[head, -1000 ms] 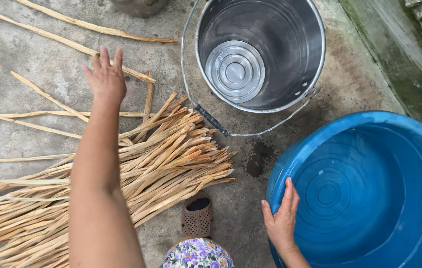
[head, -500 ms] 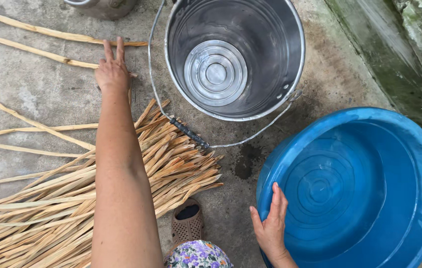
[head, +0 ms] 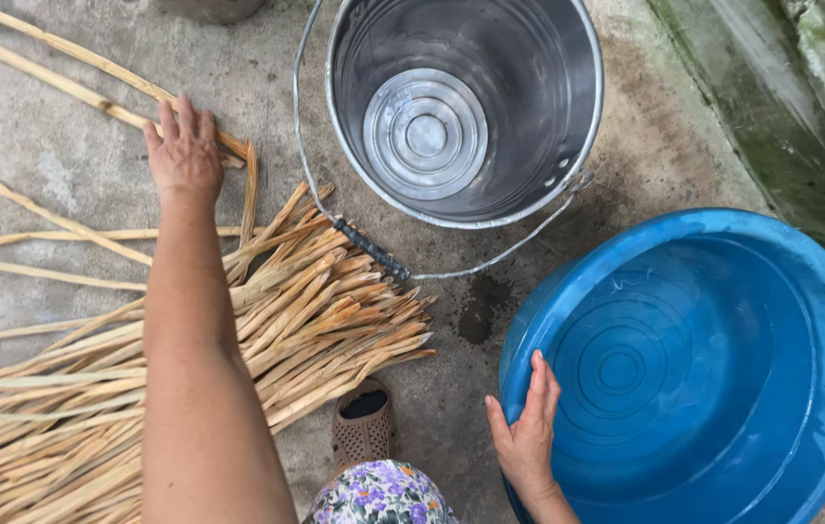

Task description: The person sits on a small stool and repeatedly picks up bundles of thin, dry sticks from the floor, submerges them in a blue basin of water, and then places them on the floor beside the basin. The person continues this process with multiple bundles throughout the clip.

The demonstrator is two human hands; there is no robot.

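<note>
The left hand (head: 184, 147) reaches out flat over the concrete floor (head: 34, 146), fingers spread and palm down, its fingertips resting on a long pale cane strip (head: 82, 92) that runs diagonally across the upper left. The hand is open and grips nothing. Just below and to the right of the forearm lies a thick bundle of split cane strips (head: 315, 311), their cut ends fanned toward the middle of the floor; more loose strips (head: 44, 238) lie under and beside the arm.

The right hand (head: 527, 437) rests with fingers together and extended against the near rim of a wet blue plastic basin (head: 703, 388), touching it without closing round it. Above the basin stands a metal bucket (head: 529, 116), its wire handle (head: 373, 254) lowered onto the floor, touching the tips of the bundle. A brown perforated slipper (head: 364, 427) and a floral-print garment (head: 378, 495) show at the lower edge between the arms.
</note>
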